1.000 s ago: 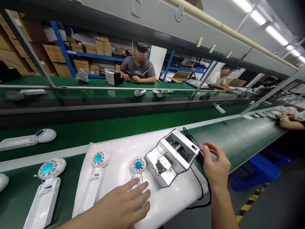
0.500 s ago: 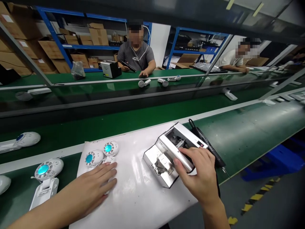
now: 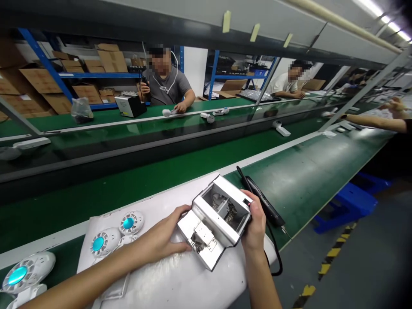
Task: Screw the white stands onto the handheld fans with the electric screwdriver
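Note:
A silver screw feeder [image 3: 210, 206], its hopper holding small metal screws, sits slightly turned on the white mat [image 3: 167, 281]. My left hand [image 3: 169, 236] grips its left side, thumb at the lower front and fingers by the upper edge. On the opposite side, my right hand [image 3: 255, 225] is closed round the right end near the switch. Two white handheld fans with shiny blue centres, one farther back [image 3: 131, 222] and one nearer [image 3: 102, 242], lie left of the feeder, partly behind my left forearm. A black electric screwdriver [image 3: 264, 201] rests just beyond my right hand.
Another white fan [image 3: 28, 272] lies at the left edge. Behind the mat runs a green conveyor belt [image 3: 128, 182]. Across it a co-worker [image 3: 165, 81] touches a white fan. Blue stools [image 3: 347, 204] stand below the right bench edge. An overhead shelf [image 3: 193, 25] spans the top.
My left hand has left the fans and taken hold of the feeder's left side. My right hand has shifted from the hopper to its right end. The view has swung right.

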